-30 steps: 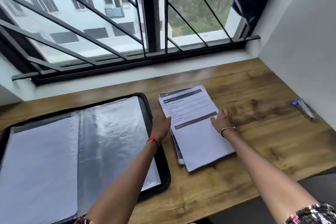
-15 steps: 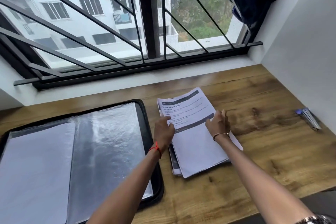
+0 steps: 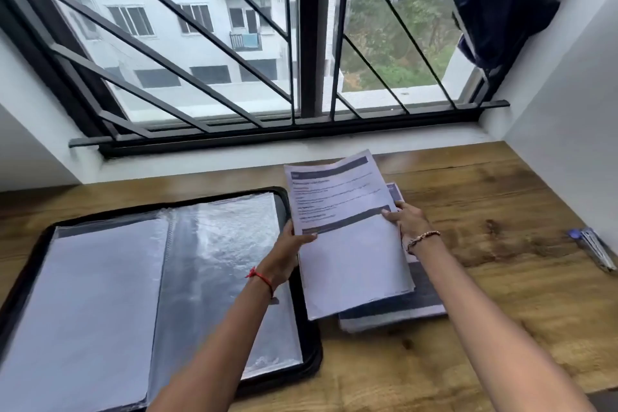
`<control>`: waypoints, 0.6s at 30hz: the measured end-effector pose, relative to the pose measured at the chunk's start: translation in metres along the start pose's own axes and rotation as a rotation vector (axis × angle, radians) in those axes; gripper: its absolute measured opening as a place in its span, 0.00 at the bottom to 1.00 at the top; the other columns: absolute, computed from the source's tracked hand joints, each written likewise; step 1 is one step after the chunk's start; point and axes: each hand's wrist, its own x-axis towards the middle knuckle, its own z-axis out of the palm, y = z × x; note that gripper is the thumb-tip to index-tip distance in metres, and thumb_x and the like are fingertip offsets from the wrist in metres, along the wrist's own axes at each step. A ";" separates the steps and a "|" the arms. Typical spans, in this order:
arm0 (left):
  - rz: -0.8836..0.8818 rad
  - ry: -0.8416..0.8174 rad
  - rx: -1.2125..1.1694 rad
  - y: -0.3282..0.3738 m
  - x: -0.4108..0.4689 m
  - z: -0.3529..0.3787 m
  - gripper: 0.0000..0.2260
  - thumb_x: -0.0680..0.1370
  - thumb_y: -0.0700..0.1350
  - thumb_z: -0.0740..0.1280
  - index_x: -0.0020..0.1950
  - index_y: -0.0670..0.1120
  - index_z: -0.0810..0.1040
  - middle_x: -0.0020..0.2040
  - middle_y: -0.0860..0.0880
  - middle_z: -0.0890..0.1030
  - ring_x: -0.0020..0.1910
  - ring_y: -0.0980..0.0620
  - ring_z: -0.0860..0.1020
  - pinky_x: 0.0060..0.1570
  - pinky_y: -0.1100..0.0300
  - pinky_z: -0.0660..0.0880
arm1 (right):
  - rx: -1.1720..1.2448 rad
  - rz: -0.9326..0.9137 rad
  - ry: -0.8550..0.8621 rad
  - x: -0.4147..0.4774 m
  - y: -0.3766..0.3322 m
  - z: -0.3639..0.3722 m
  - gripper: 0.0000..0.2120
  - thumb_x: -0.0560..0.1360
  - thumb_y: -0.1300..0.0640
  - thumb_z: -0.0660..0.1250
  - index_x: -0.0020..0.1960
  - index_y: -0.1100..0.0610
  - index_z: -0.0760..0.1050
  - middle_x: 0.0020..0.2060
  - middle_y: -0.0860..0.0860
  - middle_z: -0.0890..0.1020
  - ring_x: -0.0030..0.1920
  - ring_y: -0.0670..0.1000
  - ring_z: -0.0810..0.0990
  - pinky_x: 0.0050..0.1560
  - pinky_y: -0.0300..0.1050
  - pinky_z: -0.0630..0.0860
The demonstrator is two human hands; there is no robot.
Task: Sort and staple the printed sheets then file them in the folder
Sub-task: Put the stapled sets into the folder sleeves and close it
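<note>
Two sets of fingers pinch the same bunch of white printed sheets, one set on each long side. The left hand has its thumb on top of the left edge, with the other fingers tucked under the paper where they cannot be seen. The right hand grips the right edge the same way, thumb on top. The far end of the bunch tips up off the table (the top page has dark bars and lines of small print, too blurry to read).

A thin red thread goes round the left wrist and a bead bracelet round the right.

Under the held bunch sits a pile of more printed sheets, flat on the brown wooden table. Just to the left lies a black zip folder, open flat, with shiny see-through pockets inside. Well off to the right, near the white wall, lies a small blue and silver stapler.

Behind the table is a big window with black metal bars, and a dark blue cloth hangs at its right corner.
</note>
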 end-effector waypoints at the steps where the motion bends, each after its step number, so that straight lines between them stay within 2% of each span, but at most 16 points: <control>1: 0.027 -0.016 0.000 0.003 -0.003 -0.010 0.25 0.70 0.33 0.68 0.64 0.48 0.70 0.58 0.47 0.79 0.52 0.50 0.80 0.45 0.57 0.79 | 0.022 0.006 -0.061 -0.003 -0.003 0.007 0.19 0.72 0.74 0.64 0.62 0.71 0.69 0.46 0.59 0.79 0.39 0.54 0.80 0.53 0.52 0.76; 3: 0.048 -0.011 0.005 0.013 -0.012 -0.029 0.27 0.68 0.34 0.69 0.63 0.53 0.69 0.57 0.50 0.80 0.50 0.50 0.81 0.38 0.57 0.79 | 0.043 0.021 -0.192 -0.006 -0.006 0.021 0.12 0.71 0.73 0.64 0.55 0.68 0.73 0.42 0.59 0.81 0.35 0.52 0.82 0.45 0.48 0.79; 4: 0.055 0.005 0.006 0.017 -0.016 -0.038 0.28 0.66 0.35 0.69 0.63 0.54 0.69 0.56 0.50 0.81 0.50 0.50 0.81 0.37 0.57 0.79 | 0.025 0.039 -0.248 -0.008 -0.007 0.028 0.12 0.69 0.72 0.66 0.52 0.68 0.75 0.45 0.60 0.81 0.37 0.54 0.82 0.44 0.48 0.79; 7: 0.102 0.054 0.025 0.034 -0.027 -0.064 0.31 0.64 0.35 0.66 0.67 0.50 0.68 0.58 0.46 0.80 0.52 0.46 0.80 0.38 0.59 0.79 | -0.126 0.085 -0.387 -0.020 -0.010 0.055 0.22 0.59 0.66 0.69 0.54 0.66 0.76 0.50 0.60 0.80 0.45 0.57 0.79 0.48 0.49 0.77; 10: 0.116 0.108 0.069 0.046 -0.037 -0.091 0.31 0.64 0.35 0.64 0.66 0.50 0.68 0.56 0.46 0.81 0.50 0.46 0.80 0.42 0.57 0.79 | -0.242 0.058 -0.514 -0.027 -0.005 0.091 0.19 0.62 0.69 0.69 0.53 0.60 0.76 0.49 0.54 0.80 0.48 0.54 0.78 0.52 0.47 0.74; 13: 0.119 0.147 0.108 0.055 -0.048 -0.112 0.29 0.64 0.36 0.62 0.63 0.54 0.68 0.52 0.49 0.82 0.47 0.49 0.81 0.43 0.58 0.80 | -0.297 0.007 -0.516 -0.030 0.001 0.126 0.17 0.70 0.75 0.63 0.55 0.59 0.74 0.49 0.53 0.80 0.45 0.50 0.78 0.47 0.42 0.74; 15: 0.139 0.172 0.122 0.059 -0.053 -0.127 0.27 0.68 0.32 0.62 0.63 0.53 0.68 0.54 0.49 0.81 0.48 0.49 0.81 0.44 0.59 0.80 | -0.302 0.005 -0.498 -0.030 0.006 0.146 0.17 0.70 0.75 0.63 0.55 0.60 0.74 0.53 0.56 0.79 0.45 0.53 0.78 0.51 0.46 0.75; 18: 0.148 0.222 0.140 0.063 -0.055 -0.151 0.25 0.74 0.27 0.58 0.66 0.50 0.67 0.59 0.44 0.79 0.54 0.44 0.79 0.52 0.53 0.78 | -0.337 -0.004 -0.510 -0.031 0.010 0.166 0.17 0.70 0.75 0.64 0.55 0.61 0.74 0.54 0.59 0.78 0.50 0.58 0.77 0.57 0.53 0.74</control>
